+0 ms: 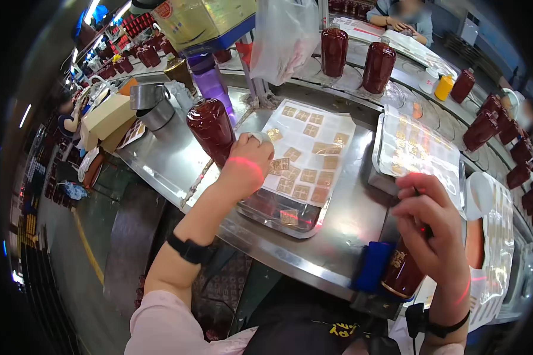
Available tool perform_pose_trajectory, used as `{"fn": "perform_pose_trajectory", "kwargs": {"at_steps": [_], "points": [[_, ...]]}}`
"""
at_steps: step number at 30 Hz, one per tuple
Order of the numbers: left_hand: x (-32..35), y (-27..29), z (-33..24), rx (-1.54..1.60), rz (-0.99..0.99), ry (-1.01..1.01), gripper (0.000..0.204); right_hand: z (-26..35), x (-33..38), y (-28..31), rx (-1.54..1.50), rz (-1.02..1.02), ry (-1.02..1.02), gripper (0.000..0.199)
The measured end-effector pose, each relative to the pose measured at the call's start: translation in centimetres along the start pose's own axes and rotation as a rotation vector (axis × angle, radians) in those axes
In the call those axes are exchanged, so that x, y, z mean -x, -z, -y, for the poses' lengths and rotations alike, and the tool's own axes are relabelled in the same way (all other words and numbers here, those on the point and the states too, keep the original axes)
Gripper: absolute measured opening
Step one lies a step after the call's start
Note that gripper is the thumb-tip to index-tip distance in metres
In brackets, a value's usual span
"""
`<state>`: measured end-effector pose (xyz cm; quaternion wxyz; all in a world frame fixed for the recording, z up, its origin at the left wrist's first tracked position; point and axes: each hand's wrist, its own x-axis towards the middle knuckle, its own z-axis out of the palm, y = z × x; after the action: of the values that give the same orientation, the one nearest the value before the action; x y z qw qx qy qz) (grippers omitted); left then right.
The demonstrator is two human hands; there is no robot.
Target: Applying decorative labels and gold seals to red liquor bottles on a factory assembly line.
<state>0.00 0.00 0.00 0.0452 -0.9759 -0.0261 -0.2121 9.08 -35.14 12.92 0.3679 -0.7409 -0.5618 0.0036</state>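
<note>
My left hand point(247, 164) is closed at the left edge of a sheet of gold square decals point(302, 177), with part of a small white thing point(260, 137) showing at its fingers. Right beside that hand a dark red glass bottle point(212, 127) stands on the metal table; I cannot tell if they touch. The decal sheet lies across a metal tray of liquid point(260, 214), in which one loose decal point(289, 217) sits. My right hand point(429, 219) has curled fingers above a red bottle with gold decoration point(401, 273), which leans by a blue block point(373, 266). Whatever its fingertips hold is hidden.
At the right, another decal sheet point(417, 142) covers a second metal tray. Several red bottles point(378, 66) stand on the conveyor behind. Metal pots point(151, 106), a purple bottle point(210, 83) and a hanging plastic bag point(283, 41) are at the back left. A co-worker point(403, 21) sits across.
</note>
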Motion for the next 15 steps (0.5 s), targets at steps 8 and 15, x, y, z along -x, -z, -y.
{"fn": "perform_pose_trajectory", "kwargs": {"at_steps": [8,15], "points": [[-0.1,10.7,-6.2,0.752,0.021,0.044,0.008,-0.1,-6.4,-4.8,-0.082,0.088,0.04,0.028],[1.2,11.5,-7.5,0.776,-0.076,-0.023,0.013,0.5,-7.1,-5.2,-0.233,0.302,-0.146,0.012]]}}
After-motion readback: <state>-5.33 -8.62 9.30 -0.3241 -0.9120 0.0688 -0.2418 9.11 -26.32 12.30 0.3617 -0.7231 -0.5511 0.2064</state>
